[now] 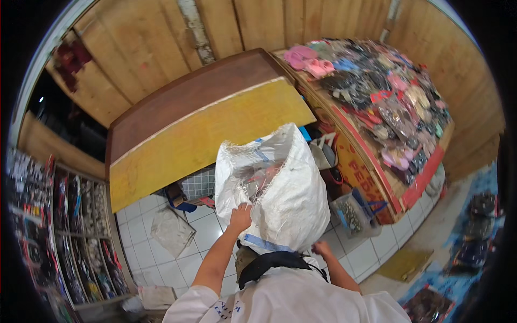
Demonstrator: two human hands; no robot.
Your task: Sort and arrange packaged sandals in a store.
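Observation:
A large white woven plastic sack (295, 202) stands mouth up in front of me, with blue stripes and frayed edges. Inside its mouth I see clear plastic wrapping (258, 177) around something dark and red, too unclear to name. My left hand (241, 218) grips the near left rim of the sack. Low at the sack's right side is my right hand (322, 248), its fingers curled close to the sack's bottom. Whether it holds a bit of the sack cannot be made out. A black waist bag (274, 264) sits at my front.
Ahead is a yellow-and-brown tabletop (210, 117). To the right, a wooden display stand (343, 117) carries heaped, plastic-wrapped sandals (387, 101). A clear plastic bin (355, 214) stands below it. Compartmented shelves (85, 234) line the left. A flattened sheet (171, 230) lies on white floor tiles (202, 230).

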